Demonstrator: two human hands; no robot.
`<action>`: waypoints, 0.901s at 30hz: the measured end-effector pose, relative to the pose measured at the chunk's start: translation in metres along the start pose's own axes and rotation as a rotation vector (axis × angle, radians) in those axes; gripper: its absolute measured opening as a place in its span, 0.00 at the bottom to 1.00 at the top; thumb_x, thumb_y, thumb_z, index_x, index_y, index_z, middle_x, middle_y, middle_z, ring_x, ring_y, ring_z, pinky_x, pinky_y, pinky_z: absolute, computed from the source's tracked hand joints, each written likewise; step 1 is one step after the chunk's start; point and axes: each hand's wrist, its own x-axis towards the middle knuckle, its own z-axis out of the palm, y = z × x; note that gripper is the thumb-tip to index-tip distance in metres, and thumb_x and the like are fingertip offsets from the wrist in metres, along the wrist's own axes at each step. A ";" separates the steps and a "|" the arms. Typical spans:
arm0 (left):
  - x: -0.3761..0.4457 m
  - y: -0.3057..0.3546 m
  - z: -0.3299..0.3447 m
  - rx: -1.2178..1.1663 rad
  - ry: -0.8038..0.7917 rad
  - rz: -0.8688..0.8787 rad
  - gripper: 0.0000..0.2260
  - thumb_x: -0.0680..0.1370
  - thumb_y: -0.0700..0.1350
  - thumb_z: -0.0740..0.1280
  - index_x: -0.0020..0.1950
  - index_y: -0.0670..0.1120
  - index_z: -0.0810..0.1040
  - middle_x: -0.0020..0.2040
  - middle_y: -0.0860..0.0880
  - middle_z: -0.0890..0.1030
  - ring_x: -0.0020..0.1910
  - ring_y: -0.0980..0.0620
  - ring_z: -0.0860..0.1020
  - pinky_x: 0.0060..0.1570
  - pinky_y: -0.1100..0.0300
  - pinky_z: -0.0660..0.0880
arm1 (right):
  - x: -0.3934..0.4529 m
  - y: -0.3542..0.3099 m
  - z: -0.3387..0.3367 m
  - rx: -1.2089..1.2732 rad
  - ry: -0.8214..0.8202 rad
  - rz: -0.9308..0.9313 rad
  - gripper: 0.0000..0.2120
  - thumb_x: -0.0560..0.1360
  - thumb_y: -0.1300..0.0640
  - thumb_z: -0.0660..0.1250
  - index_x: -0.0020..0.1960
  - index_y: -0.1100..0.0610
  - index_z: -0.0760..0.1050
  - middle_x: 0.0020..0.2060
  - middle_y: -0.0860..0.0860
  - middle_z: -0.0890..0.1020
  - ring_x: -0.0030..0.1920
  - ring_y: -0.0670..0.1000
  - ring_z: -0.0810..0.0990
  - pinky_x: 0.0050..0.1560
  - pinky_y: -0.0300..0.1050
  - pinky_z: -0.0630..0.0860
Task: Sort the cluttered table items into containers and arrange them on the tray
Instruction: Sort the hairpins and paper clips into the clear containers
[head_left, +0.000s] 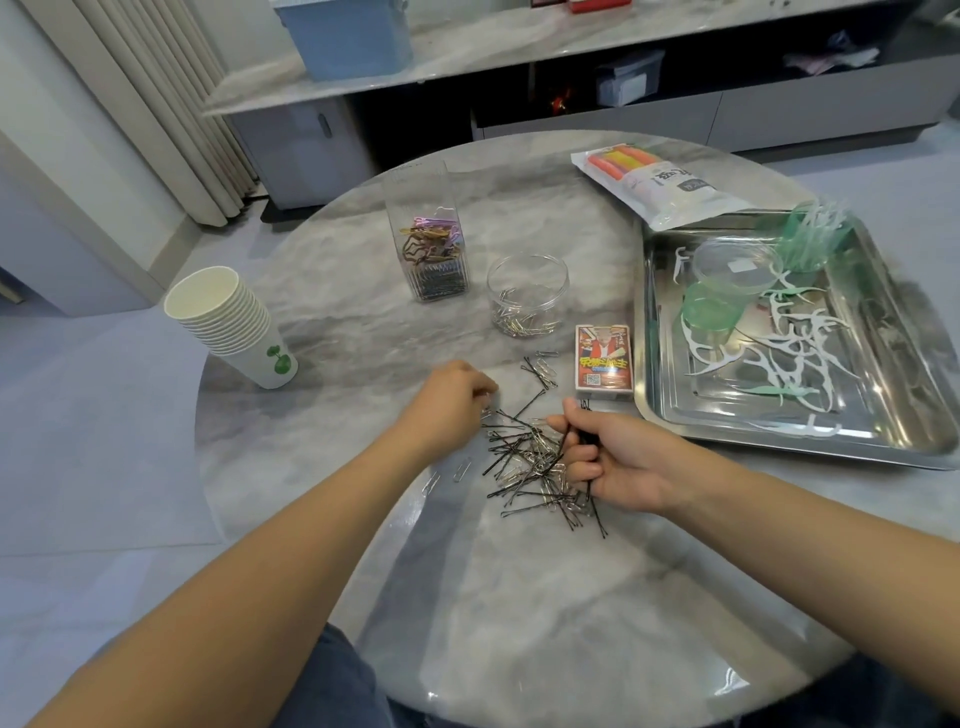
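A mixed heap of black bobby pins and silver paper clips (530, 457) lies on the marble table in front of me. My right hand (618, 462) grips a bundle of black bobby pins, fingers curled round them. My left hand (452, 400) reaches down at the heap's left edge with fingertips curled; what it pinches is hidden. Behind stand a tall clear box (431, 234) with hair clips and pins, and a round clear jar (527, 296) holding paper clips. A steel tray (670, 415) lies at right with floss picks and green cups.
A stack of paper cups (228, 327) stands at the left. A card box (604, 364) lies beside the tray. A bag of coloured items (660, 182) leans on the tray's far rim. A clear lid (735, 265) rests inside the tray.
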 end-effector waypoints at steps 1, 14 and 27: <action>0.001 0.002 0.002 -0.023 -0.002 0.015 0.11 0.77 0.38 0.64 0.58 0.42 0.81 0.57 0.44 0.77 0.58 0.47 0.74 0.53 0.66 0.63 | -0.001 -0.001 0.000 0.002 0.006 0.000 0.14 0.79 0.54 0.60 0.40 0.61 0.74 0.25 0.49 0.65 0.19 0.42 0.60 0.18 0.32 0.56; 0.016 0.036 0.024 -0.132 0.088 -0.017 0.10 0.73 0.33 0.66 0.50 0.45 0.79 0.40 0.51 0.80 0.43 0.51 0.78 0.41 0.64 0.71 | 0.000 -0.011 -0.004 0.015 0.005 -0.006 0.14 0.79 0.53 0.60 0.40 0.61 0.74 0.27 0.49 0.64 0.20 0.42 0.60 0.18 0.31 0.56; 0.004 0.064 -0.001 -0.546 -0.062 -0.210 0.05 0.78 0.40 0.64 0.52 0.48 0.72 0.39 0.52 0.76 0.39 0.52 0.74 0.35 0.62 0.68 | 0.003 -0.015 -0.012 0.085 0.084 -0.049 0.17 0.81 0.50 0.56 0.38 0.59 0.69 0.23 0.52 0.74 0.21 0.46 0.73 0.21 0.34 0.71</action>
